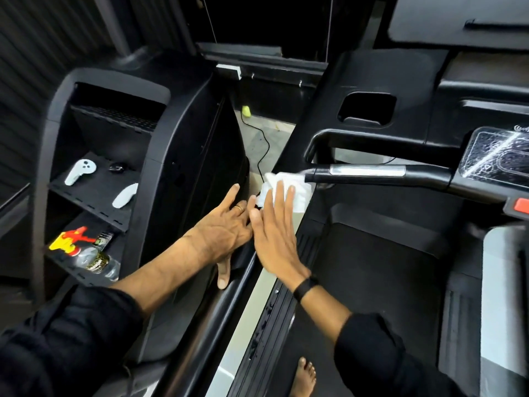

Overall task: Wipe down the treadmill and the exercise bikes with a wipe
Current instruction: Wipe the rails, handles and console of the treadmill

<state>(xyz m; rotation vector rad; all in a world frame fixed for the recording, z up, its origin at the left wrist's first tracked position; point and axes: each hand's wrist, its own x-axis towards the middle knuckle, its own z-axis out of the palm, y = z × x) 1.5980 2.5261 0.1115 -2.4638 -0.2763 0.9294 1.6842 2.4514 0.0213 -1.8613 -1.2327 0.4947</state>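
Hands: right hand (276,224) flat, fingers straight, fingertips laid on the white wipe (289,193); left hand (229,227) just beside it, fingers extended and relaxed, holding nothing, thumb pointing toward the near edge; the two hands touch along their inner edges.
Wipe: crumpled, at the left tip of the treadmill handlebar (369,174), pressed against its end.
Handlebar: black with a silver sensor strip, running right toward the console (498,159).
Treadmill deck: dark belt (372,282) near right, ribbed side rail (274,325) under the right wrist.
Wrist: black band (305,289) on the right; ring (238,208) on a left finger.
Left side: black shelf unit (160,156) holding two white controllers (79,171), a water bottle (97,260).
Far floor: black cable (262,144).
Near: bare foot (305,378).
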